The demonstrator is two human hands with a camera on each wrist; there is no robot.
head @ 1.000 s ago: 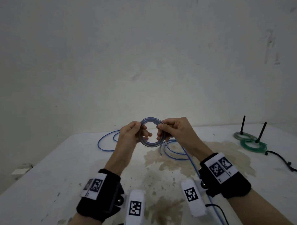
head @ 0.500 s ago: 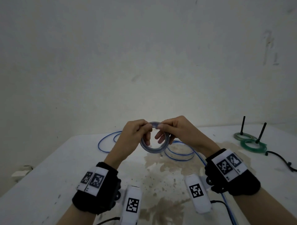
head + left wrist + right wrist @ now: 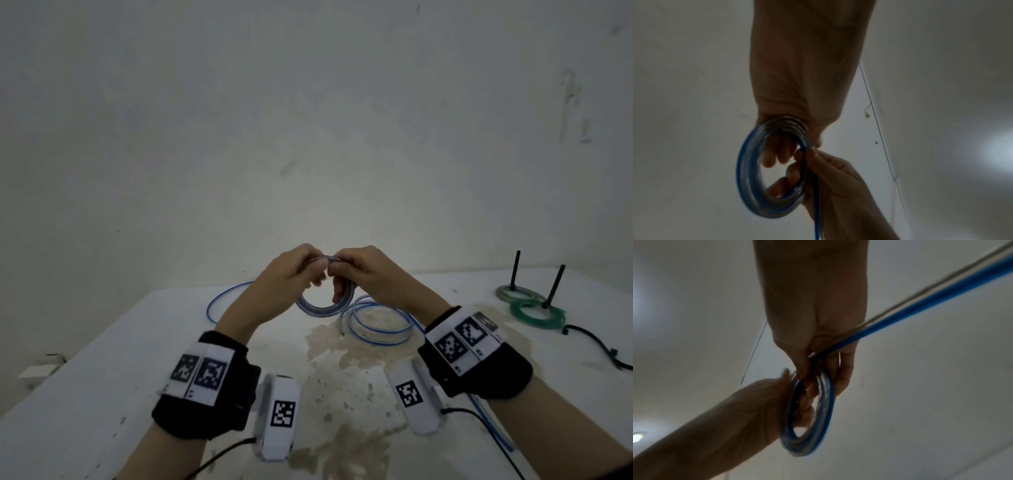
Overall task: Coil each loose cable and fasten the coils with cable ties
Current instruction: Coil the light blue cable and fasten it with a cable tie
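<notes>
Above the worktop's (image 3: 102,370) middle, left hand (image 3: 284,274) grips the blue coil (image 3: 320,310) at its top; right hand (image 3: 363,270) pinches the feeding strand beside it, loose cable (image 3: 376,322) trailing rightward, so the right hand is nearer the slack.

The coil (image 3: 320,310) top is hidden inside both grips (blurred in wrist views), cable (image 3: 493,428) cut off below.
</notes>
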